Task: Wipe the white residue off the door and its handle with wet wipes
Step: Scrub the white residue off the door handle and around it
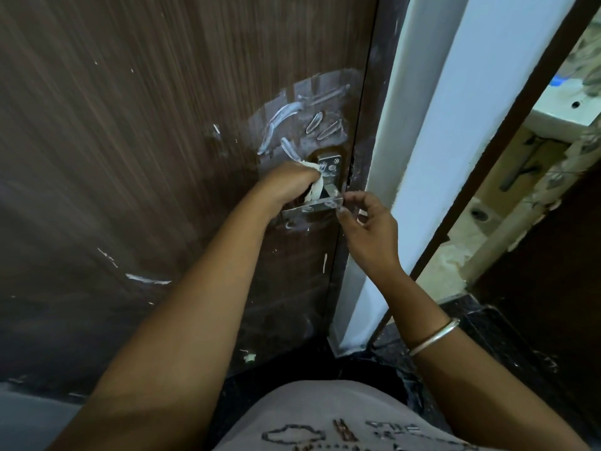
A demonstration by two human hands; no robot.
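A dark brown wood-grain door [146, 141] fills the left of the view. White residue [292, 122] is smeared in streaks and a hazy patch above the metal handle [312, 206]. My left hand [286, 183] is closed around a crumpled white wet wipe [315, 187] and presses it against the handle's back plate [330, 166]. My right hand [367, 229] pinches the free right end of the lever between thumb and fingertips. A metal bangle sits on my right wrist.
More white streaks [148, 278] mark the door lower left. A white door frame [422, 157] runs down to the right of the door. Beyond it is an opening with a white washbasin [559, 115]. The floor [487, 336] is dark stone.
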